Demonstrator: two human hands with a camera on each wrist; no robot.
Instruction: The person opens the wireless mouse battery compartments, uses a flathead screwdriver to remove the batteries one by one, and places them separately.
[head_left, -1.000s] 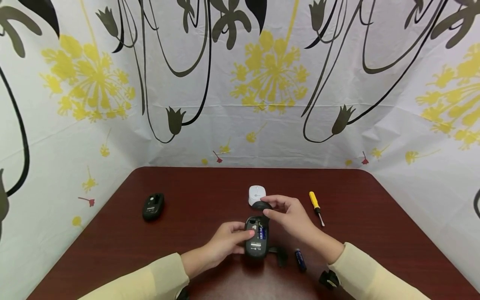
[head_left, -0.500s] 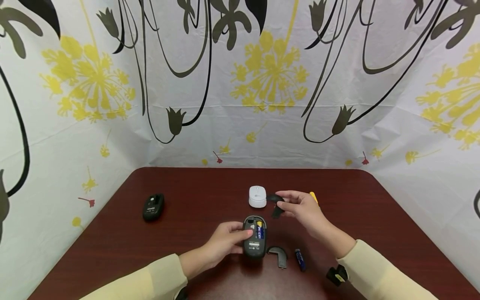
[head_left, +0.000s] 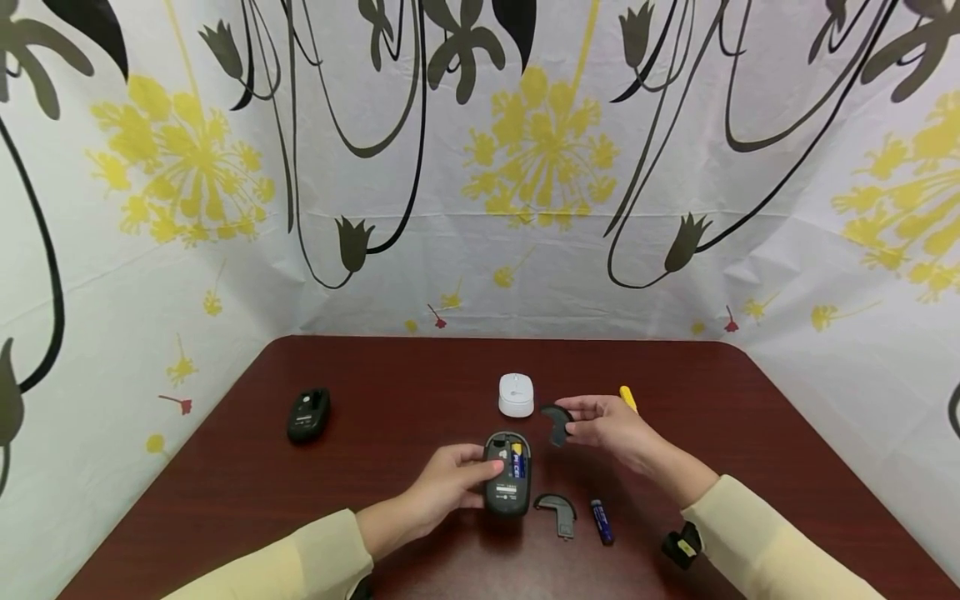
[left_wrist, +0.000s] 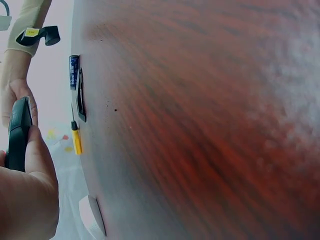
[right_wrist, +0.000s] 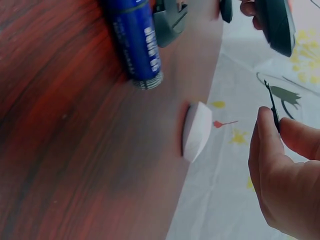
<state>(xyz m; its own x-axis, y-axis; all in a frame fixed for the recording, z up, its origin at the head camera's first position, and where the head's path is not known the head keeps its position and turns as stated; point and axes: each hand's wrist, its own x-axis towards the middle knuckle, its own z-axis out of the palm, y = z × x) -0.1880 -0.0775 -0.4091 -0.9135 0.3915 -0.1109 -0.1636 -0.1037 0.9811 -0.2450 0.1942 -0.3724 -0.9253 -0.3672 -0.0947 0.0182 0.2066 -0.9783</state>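
While the left hand grips the upturned black mouse with its thumb over the underside, the right hand has drawn a curved cover from the mouse's far end to beyond its right side, pinched between nearly closed thumb and fingers. That leaves the seated battery in full view. Right of the mouse, a second cover and a loose battery lie on the counter; the white mouse sits beyond it.

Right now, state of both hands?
Left hand: closed, holding the dark mouse, underside showing, battery bay open.
Right hand: closed, pinching a curved dark cover between thumb and fingers.
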